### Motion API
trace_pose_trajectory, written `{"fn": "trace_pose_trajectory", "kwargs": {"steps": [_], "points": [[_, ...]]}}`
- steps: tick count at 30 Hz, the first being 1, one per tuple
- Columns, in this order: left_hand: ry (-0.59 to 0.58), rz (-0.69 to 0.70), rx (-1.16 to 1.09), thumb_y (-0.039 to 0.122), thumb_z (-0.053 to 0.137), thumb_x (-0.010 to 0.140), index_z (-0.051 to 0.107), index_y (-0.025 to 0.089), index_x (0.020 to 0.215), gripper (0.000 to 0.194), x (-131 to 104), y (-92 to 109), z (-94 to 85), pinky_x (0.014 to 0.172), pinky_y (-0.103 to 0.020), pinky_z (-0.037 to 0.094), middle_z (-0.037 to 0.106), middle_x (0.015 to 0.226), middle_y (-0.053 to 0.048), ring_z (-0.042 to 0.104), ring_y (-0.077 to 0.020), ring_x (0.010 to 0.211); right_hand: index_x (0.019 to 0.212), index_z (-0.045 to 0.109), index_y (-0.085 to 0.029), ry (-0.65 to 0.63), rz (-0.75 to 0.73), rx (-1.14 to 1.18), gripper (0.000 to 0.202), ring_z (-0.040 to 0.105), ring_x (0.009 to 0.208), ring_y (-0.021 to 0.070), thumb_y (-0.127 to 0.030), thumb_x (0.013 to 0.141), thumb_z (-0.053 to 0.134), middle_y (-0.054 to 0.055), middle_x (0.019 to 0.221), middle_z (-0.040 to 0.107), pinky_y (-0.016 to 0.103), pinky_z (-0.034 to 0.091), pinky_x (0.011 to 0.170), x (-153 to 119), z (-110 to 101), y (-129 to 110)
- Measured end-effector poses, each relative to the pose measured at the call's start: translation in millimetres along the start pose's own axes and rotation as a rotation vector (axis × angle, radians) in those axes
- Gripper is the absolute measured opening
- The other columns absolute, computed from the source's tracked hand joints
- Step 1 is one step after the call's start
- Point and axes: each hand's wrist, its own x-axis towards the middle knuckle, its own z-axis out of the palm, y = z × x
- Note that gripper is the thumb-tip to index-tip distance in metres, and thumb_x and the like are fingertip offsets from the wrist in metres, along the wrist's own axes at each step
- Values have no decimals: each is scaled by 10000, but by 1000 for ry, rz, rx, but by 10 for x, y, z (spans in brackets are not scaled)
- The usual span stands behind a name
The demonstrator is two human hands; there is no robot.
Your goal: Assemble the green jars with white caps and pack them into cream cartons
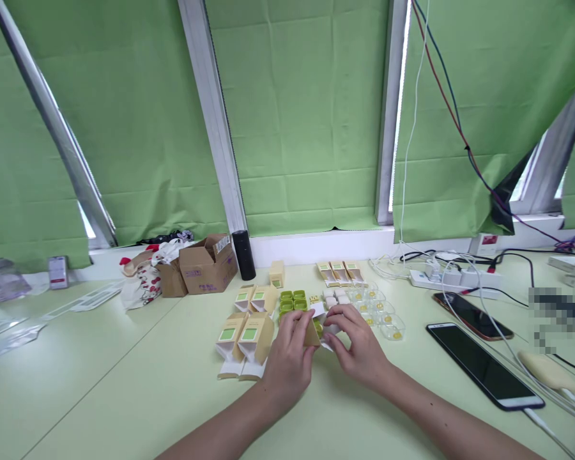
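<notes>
Between my two hands is a small tan carton with white inner flaps, its mouth turned to the right. My left hand grips its left side. The fingers of my right hand are closed at the white flap on the other side. Something green shows at the carton's mouth, partly hidden by the fingers. Just beyond sit green square cups, white blocks and clear plastic cups with yellow spots. Several tan cartons with green labels lie left of my left hand, flaps open.
Farther back are more cartons and one upright carton. A cardboard box, a black cylinder and a patterned bag stand back left. Phones, cables and a power strip occupy the right side.
</notes>
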Motion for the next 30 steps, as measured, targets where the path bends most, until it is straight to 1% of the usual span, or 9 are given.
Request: {"fn": "trace_pose_trajectory", "kwargs": {"steps": [5, 8, 11, 13, 17, 20, 23, 28, 30], "points": [[-26, 144, 166, 37, 526, 937, 335, 221, 1614, 727, -10, -26, 29, 899, -423, 628, 570, 1314, -181, 590, -311, 1252, 909, 650, -229, -6, 206, 66, 94, 631, 939, 262, -164, 935, 587, 84, 977, 622, 396, 558, 773, 4, 149, -23], [-25, 189, 218, 25, 513, 938, 331, 199, 1617, 725, -1, -33, 35, 887, -426, 626, 578, 1295, -189, 589, -315, 1232, 812, 612, -227, -4, 285, 129, 154, 620, 838, 232, -201, 957, 566, 63, 913, 596, 360, 535, 702, 10, 189, -12], [-5, 205, 238, 33, 508, 954, 329, 199, 1620, 709, 13, -29, 22, 888, -423, 623, 581, 1285, -190, 589, -313, 1225, 795, 597, -226, 25, 341, 248, 185, 613, 784, 206, -272, 974, 584, 62, 931, 605, 336, 530, 665, 16, 194, 11], [7, 193, 246, 46, 511, 962, 332, 209, 1621, 702, 24, -24, 6, 884, -423, 624, 579, 1286, -189, 590, -316, 1228, 802, 602, -226, 54, 370, 329, 212, 629, 813, 206, -335, 984, 602, 68, 960, 621, 329, 548, 683, 18, 187, 27], [17, 164, 252, 48, 528, 955, 337, 217, 1620, 712, 41, -28, -24, 882, -429, 630, 571, 1296, -185, 590, -319, 1225, 826, 622, -228, 100, 445, 467, 308, 667, 959, 238, -495, 977, 644, 88, 1049, 667, 338, 579, 767, 7, 166, 62], [35, 150, 255, 45, 534, 947, 335, 219, 1624, 726, 45, -40, -29, 881, -426, 631, 572, 1293, -181, 590, -320, 1228, 850, 634, -225, 103, 512, 555, 365, 678, 983, 250, -573, 954, 669, 98, 1111, 689, 356, 583, 796, -11, 154, 92], [56, 148, 269, 50, 546, 939, 339, 215, 1623, 733, 50, -48, -24, 870, -420, 631, 577, 1275, -175, 599, -319, 1211, 860, 638, -222, 115, 553, 616, 398, 684, 967, 255, -610, 931, 692, 107, 1133, 711, 369, 573, 805, -14, 138, 101], [104, 178, 309, 46, 549, 922, 375, 206, 1603, 720, 77, -45, -37, 883, -427, 618, 581, 1266, -172, 601, -317, 1197, 883, 632, -237, 183, 559, 712, 402, 677, 925, 248, -628, 905, 724, 109, 1102, 764, 370, 537, 829, 43, 48, 40], [113, 191, 327, 45, 548, 921, 397, 193, 1590, 701, 88, -42, -49, 867, -415, 615, 589, 1252, -173, 602, -315, 1188, 849, 614, -241, 172, 563, 794, 413, 678, 913, 248, -627, 874, 757, 109, 1099, 778, 366, 534, 817, 75, 5, 8]]}}
